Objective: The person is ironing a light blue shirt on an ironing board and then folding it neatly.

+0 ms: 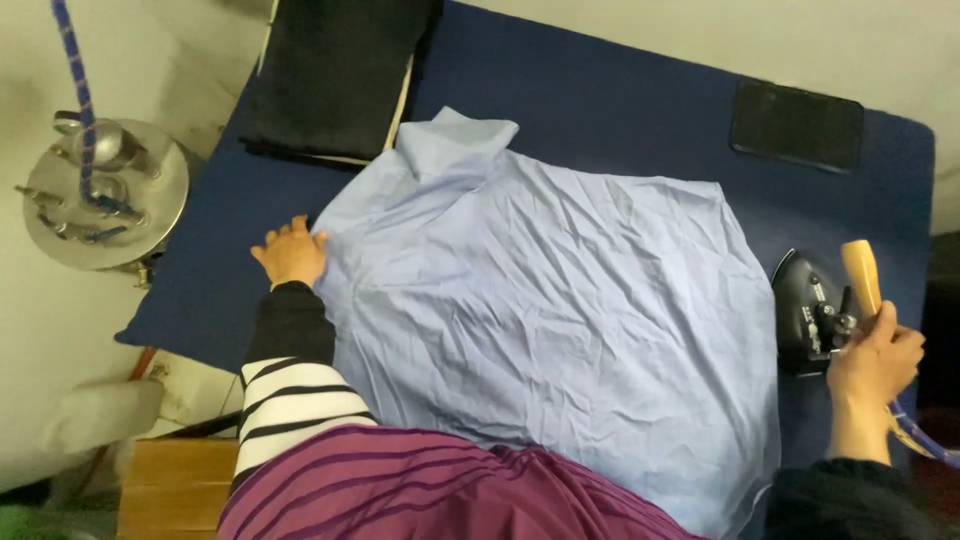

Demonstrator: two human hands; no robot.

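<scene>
One light blue shirt (540, 320) lies on the one blue worktop (620, 100), along with one iron (815, 310), one black pad (797, 125) and one stack of dark cloth (335, 75). Two hands show, a left hand (291, 252) and a right hand (875, 360), and one metal tank (105, 190) stands beside the worktop.

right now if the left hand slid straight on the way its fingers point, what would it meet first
Probably the folded black cloth at the board's far end. The left hand lies flat at the edge of the wrinkled light blue shirt, fingers pointing up the dark blue padded board; only bare padding lies between.
</scene>
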